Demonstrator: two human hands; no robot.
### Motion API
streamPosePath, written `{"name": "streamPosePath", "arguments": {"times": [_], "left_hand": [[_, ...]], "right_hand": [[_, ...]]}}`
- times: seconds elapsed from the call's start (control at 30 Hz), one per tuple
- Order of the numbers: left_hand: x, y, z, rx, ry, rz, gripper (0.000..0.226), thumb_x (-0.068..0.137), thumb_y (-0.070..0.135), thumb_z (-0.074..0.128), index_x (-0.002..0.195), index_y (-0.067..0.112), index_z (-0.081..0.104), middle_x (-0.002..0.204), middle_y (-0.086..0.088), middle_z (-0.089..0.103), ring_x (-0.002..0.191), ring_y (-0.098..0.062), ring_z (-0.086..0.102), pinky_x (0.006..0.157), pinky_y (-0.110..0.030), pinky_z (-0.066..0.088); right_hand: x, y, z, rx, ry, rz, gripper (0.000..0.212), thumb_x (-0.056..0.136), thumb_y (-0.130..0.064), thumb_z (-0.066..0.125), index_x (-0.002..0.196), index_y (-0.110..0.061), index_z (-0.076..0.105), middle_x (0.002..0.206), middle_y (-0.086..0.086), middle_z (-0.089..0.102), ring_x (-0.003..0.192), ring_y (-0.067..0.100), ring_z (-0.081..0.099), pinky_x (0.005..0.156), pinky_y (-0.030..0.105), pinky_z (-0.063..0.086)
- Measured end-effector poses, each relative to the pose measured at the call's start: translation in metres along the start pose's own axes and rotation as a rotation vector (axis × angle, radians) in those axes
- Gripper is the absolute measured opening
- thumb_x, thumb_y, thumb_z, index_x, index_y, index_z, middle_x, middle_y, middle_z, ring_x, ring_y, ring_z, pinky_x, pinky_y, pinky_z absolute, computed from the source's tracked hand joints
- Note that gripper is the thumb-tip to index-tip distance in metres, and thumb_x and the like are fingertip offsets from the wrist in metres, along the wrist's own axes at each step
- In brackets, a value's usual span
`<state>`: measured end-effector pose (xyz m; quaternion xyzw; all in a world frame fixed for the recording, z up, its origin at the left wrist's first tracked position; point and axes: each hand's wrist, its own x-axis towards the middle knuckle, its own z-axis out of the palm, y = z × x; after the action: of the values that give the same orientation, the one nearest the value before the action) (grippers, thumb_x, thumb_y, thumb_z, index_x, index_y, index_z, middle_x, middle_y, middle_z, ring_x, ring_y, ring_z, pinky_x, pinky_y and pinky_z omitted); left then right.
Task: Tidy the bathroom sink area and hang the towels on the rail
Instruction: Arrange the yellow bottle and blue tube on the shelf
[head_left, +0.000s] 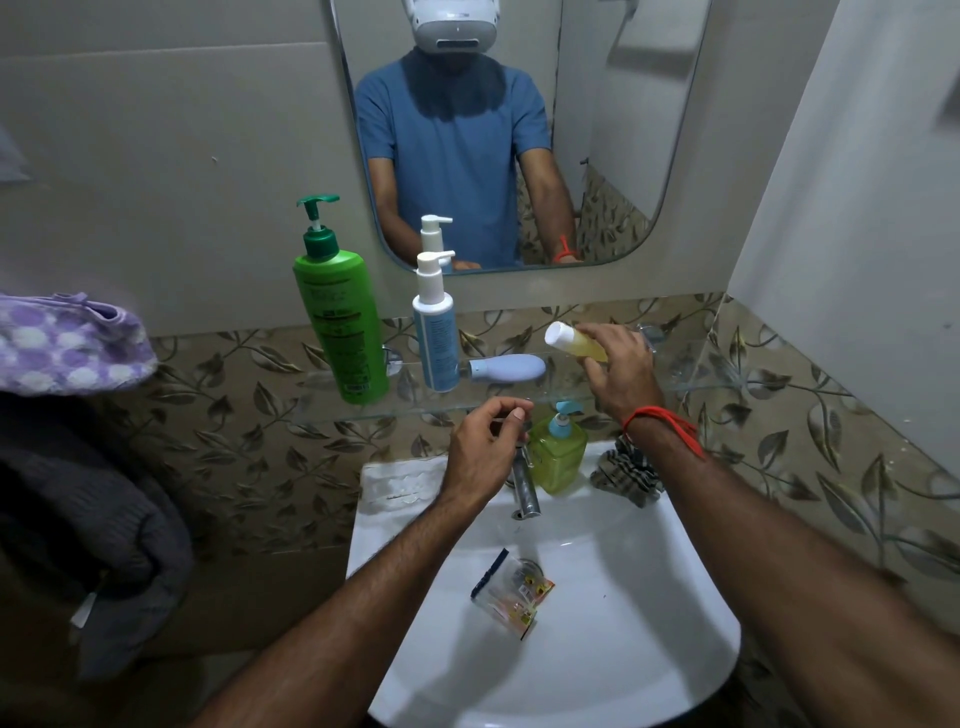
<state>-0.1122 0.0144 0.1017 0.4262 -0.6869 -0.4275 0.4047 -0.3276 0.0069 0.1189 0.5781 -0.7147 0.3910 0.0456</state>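
Note:
My right hand (621, 371) grips a small yellow bottle with a white cap (574, 340), tilted sideways just above the glass shelf (691, 387). My left hand (485, 449) hovers over the chrome tap (524, 486), fingers curled loosely and apart, holding nothing that I can see. On the shelf stand a tall green pump bottle (340, 322) and a white-and-blue pump bottle (436, 332); a pale blue bottle (509, 367) lies on its side. A purple spotted towel (67, 343) and a dark grey towel (88, 525) hang bunched at the left.
In the white sink (623, 649) lie torn plastic wrappers (511, 590) near the drain. A green soap dispenser (558, 454) and a striped cloth scrunchie (626, 470) sit on the sink's back rim. A mirror (613, 130) hangs above the shelf.

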Motion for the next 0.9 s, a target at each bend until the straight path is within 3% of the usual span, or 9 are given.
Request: {"name": "streamPosePath", "arguments": {"times": [0.17,0.37,0.7,0.9], "left_hand": [[0.001,-0.001,0.000,-0.008,-0.005,0.001,0.020,0.103,0.018,0.056,0.114,0.017,0.073,0.102,0.002,0.076,0.087,-0.011,0.073,0.067,-0.012,0.054],[0.000,-0.001,0.003,-0.008,-0.009,-0.005,0.019,0.103,0.018,0.057,0.113,0.017,0.073,0.101,0.002,0.076,0.088,-0.013,0.072,0.066,-0.012,0.050],[0.000,0.000,0.005,-0.014,-0.013,-0.002,0.020,0.103,0.020,0.056,0.115,0.017,0.073,0.104,0.004,0.076,0.089,-0.009,0.072,0.067,-0.017,0.053],[0.000,-0.004,0.001,-0.013,-0.004,-0.006,0.020,0.104,0.020,0.055,0.115,0.017,0.072,0.105,0.003,0.076,0.088,-0.009,0.072,0.067,-0.010,0.051]], "right_hand": [[0.011,-0.006,-0.008,-0.027,-0.015,-0.037,0.054,0.090,-0.006,0.064,0.139,-0.028,0.057,0.121,0.009,0.054,0.105,0.028,0.056,0.088,0.043,0.052],[0.029,-0.008,-0.027,0.247,0.068,0.124,0.050,0.077,-0.026,0.085,0.117,-0.020,0.055,0.101,-0.002,0.064,0.089,0.019,0.062,0.077,0.031,0.053],[0.031,-0.012,-0.015,0.285,0.040,0.204,0.038,0.078,-0.030,0.084,0.109,-0.019,0.066,0.092,-0.004,0.067,0.083,0.016,0.063,0.079,0.035,0.057],[0.026,-0.015,-0.011,0.254,-0.026,0.212,0.042,0.081,-0.033,0.081,0.116,-0.018,0.063,0.099,-0.002,0.067,0.089,0.018,0.064,0.083,0.041,0.058]]}}
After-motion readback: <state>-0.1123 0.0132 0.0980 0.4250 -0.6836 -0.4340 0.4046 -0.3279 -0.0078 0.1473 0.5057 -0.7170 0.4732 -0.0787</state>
